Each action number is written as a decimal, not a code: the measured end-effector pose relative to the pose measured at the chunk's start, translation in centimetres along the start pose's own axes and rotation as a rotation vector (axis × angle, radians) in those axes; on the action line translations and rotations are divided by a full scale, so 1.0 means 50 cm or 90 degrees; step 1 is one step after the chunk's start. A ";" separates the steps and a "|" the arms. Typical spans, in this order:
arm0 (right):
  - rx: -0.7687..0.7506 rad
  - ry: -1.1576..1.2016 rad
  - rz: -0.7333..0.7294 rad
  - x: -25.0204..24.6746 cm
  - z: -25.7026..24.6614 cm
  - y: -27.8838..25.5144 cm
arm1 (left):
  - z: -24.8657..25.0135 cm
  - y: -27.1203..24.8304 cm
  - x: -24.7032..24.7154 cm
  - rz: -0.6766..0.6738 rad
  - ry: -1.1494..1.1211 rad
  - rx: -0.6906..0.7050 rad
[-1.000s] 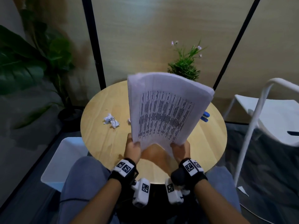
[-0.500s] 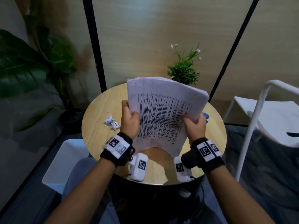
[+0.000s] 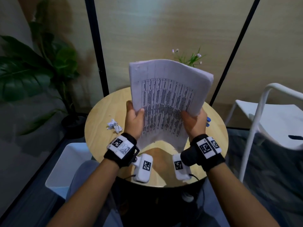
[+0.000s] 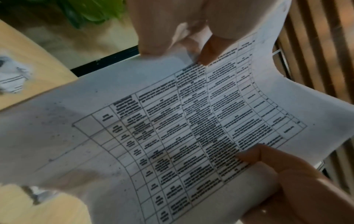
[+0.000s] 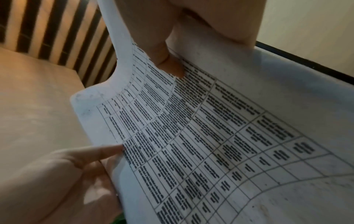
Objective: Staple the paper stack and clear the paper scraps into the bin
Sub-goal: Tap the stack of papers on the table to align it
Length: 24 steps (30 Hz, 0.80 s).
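Note:
The paper stack (image 3: pixel 167 95), white sheets with a printed table, stands upright and bowed over the round wooden table (image 3: pixel 101 138). My left hand (image 3: pixel 135 115) grips its left edge and my right hand (image 3: pixel 191 118) grips its right edge, thumbs on the printed face. In the left wrist view my left hand (image 4: pixel 191 50) pinches the paper stack (image 4: pixel 172 121). The right wrist view shows my right hand (image 5: pixel 170 60) pinching the paper stack (image 5: pixel 229 136). Crumpled paper scraps (image 3: pixel 114 126) lie on the table to the left. A blue stapler (image 3: pixel 208 121) peeks out behind my right hand.
A white bin (image 3: pixel 65 166) stands on the floor left of the table. A white chair (image 3: pixel 270 122) is close on the right. A small potted plant (image 3: pixel 191 58) is behind the stack, a large leafy plant (image 3: pixel 32 74) at the far left.
Both hands moved from the stack's bottom edge up to its side edges. The stack has risen a little and stands more upright.

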State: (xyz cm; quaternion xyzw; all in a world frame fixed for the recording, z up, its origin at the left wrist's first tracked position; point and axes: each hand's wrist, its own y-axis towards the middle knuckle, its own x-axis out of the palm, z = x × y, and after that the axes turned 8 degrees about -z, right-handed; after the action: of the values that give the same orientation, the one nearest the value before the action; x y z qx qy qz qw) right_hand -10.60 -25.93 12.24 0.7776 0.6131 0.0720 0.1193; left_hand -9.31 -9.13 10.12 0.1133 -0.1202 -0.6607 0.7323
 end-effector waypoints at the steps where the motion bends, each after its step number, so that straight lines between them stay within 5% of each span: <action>1: -0.005 0.005 0.003 -0.001 0.000 -0.001 | 0.002 -0.001 -0.001 0.007 -0.012 0.008; 7: 0.099 -0.048 -0.042 -0.005 0.074 -0.068 | -0.063 -0.080 -0.010 0.013 0.022 -0.127; 14: 0.008 -0.011 0.004 -0.003 0.010 -0.009 | 0.026 -0.015 -0.008 -0.020 0.033 0.006; 20: 0.072 -0.080 -0.057 -0.013 0.050 -0.062 | -0.012 -0.061 -0.020 -0.019 0.012 -0.065; 24: 0.011 -0.038 -0.028 -0.024 0.024 -0.043 | 0.030 -0.022 -0.030 -0.025 0.010 0.009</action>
State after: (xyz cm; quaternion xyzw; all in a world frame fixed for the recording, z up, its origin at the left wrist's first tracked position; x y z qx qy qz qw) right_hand -12.58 -26.74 10.56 0.7669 0.6265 0.0408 0.1328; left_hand -10.99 -7.78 11.12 0.1259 -0.1166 -0.6732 0.7193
